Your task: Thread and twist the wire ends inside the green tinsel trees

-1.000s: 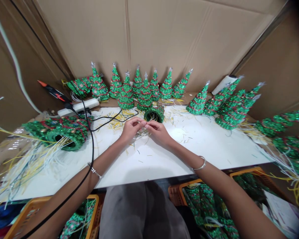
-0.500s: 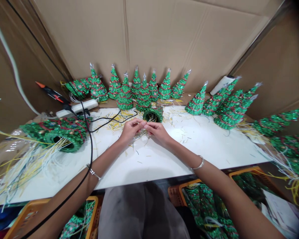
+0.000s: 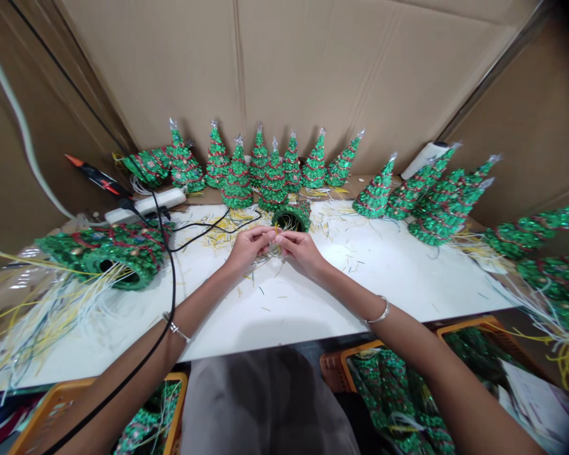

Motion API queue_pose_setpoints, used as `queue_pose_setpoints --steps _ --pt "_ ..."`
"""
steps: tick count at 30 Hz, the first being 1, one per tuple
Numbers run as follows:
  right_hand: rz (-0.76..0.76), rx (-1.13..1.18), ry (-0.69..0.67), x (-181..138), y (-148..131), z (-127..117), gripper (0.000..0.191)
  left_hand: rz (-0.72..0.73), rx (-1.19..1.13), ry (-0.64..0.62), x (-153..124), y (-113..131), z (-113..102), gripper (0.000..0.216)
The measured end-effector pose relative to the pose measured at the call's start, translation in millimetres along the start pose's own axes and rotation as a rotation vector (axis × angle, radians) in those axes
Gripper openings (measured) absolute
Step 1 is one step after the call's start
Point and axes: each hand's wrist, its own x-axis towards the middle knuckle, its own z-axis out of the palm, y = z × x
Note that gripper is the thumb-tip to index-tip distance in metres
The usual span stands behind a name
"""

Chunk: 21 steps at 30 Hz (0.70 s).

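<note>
My left hand point(image 3: 247, 248) and my right hand point(image 3: 299, 249) meet fingertip to fingertip over the middle of the white table point(image 3: 313, 297). Both pinch thin wires point(image 3: 271, 251) that trail out of a small green glitter Christmas tree point(image 3: 293, 216) lying on its side just beyond them, its hollow base turned toward me. The fingers of both hands are closed on the wires. A bracelet shows on each wrist.
A row of upright green trees point(image 3: 260, 170) stands along the cardboard back wall point(image 3: 313, 69), with more trees point(image 3: 436, 202) at the right. Trees lying down with long wires point(image 3: 109, 253) fill the left. A black cable point(image 3: 173, 278), white power strip point(image 3: 146, 205) and orange baskets point(image 3: 459, 335) are near.
The hands stay together over the same spot, with only slight finger movement on the wires. The view has shifted a little.
</note>
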Motion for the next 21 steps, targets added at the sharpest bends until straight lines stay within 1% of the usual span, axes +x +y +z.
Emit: queue_pose_setpoints --steps 4,8,11,14,18,21 --pt "0.008 0.012 -0.002 -0.2 0.8 -0.1 0.04 0.005 -0.006 0.035 1.8 -2.0 -1.6 0.035" --pt "0.006 0.008 0.009 -0.8 3.2 0.8 0.038 0.064 0.032 0.064 1.2 -0.4 -1.5 0.031" --pt "-0.023 -0.009 0.023 -1.6 4.6 1.6 0.037 0.1 0.047 0.085 0.1 1.0 -0.8 0.03" --pt "-0.098 -0.113 0.046 -3.0 3.6 1.8 0.036 0.118 0.031 0.101 -0.1 1.4 -0.2 0.029" --pt "-0.29 -0.313 0.162 -4.6 1.3 0.5 0.03 0.118 0.008 0.122 0.3 0.8 0.1 0.031" --pt "-0.332 -0.33 0.213 -4.4 1.2 -0.7 0.025 0.109 0.012 0.135 0.1 1.3 0.5 0.032"
